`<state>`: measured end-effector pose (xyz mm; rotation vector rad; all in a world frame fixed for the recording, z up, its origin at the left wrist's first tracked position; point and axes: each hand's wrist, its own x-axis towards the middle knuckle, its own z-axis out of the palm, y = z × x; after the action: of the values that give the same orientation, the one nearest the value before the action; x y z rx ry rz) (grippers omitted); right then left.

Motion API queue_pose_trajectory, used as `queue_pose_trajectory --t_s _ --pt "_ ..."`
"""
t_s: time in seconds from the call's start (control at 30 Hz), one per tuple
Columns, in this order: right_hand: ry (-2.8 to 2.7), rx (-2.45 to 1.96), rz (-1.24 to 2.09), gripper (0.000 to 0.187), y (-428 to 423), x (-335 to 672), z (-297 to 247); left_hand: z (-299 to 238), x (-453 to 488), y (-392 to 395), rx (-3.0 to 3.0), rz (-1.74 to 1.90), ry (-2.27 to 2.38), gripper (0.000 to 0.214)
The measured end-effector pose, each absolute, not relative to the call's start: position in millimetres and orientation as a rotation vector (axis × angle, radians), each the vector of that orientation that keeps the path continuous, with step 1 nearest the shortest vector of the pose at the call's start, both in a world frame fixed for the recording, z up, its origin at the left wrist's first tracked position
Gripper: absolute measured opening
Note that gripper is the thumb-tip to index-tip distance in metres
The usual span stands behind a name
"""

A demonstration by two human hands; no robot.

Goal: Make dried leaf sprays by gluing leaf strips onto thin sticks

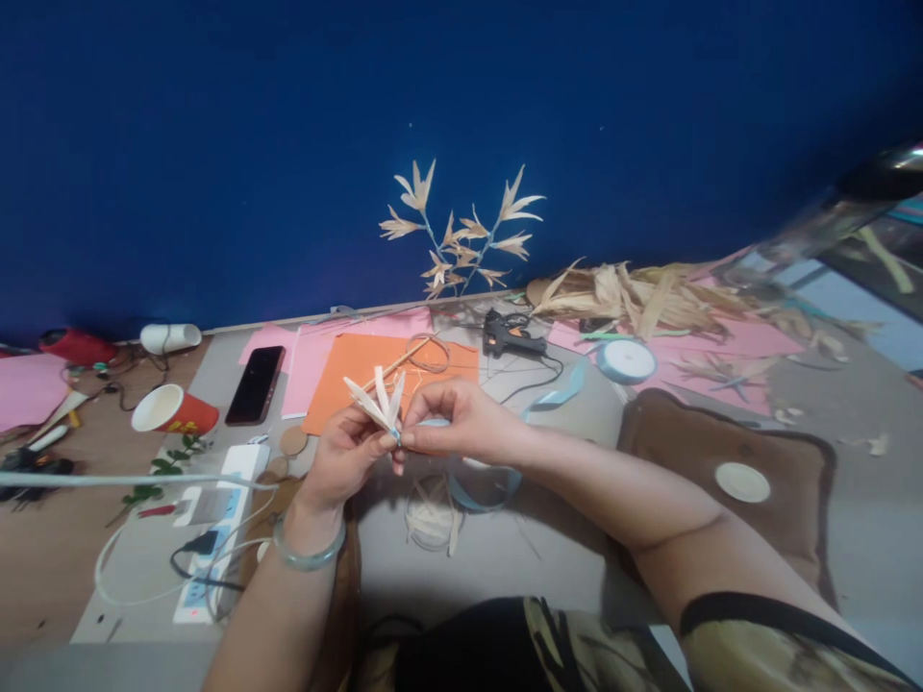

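Note:
A small pale flower of dried corn husk (382,404) stands petals up between my hands over the table. My left hand (347,452) is closed round its base, thumb and fingers pinching the stem. Blue tape (394,435) is wrapped at the foot of the petals. My right hand (461,423) pinches the tape right beside that base, its fingertips nearly touching my left thumb. A strip of blue ribbon (561,392) curls behind my right wrist, near the ribbon roll (626,361). The stem's lower end is hidden by my fingers.
A finished husk-flower branch (461,252) stands against the blue wall. Behind my hands lie orange paper (338,370), a black glue gun (513,338) and dried husks (649,298). At left are a phone (255,384), paper cup (174,410) and power strip (222,533) with cables.

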<state>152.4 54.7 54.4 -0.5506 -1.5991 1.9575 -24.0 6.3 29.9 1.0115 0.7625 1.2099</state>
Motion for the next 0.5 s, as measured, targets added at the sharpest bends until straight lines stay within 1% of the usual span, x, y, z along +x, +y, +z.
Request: queue_pose_trajectory --t_s 0.2,0.27,0.5 --pt "-1.618 -0.513 2.080 0.027 56.1 152.0 51.8 27.8 -28.1 3.2 1.091 1.152 0.697 0.015" --pt "-1.647 -0.541 2.066 0.028 56.8 151.8 50.9 26.6 -29.8 2.8 1.132 1.142 0.714 0.014" --pt "-1.755 -0.619 1.670 0.023 50.0 152.1 56.5 25.8 -29.5 8.0 1.226 1.231 0.772 0.011"
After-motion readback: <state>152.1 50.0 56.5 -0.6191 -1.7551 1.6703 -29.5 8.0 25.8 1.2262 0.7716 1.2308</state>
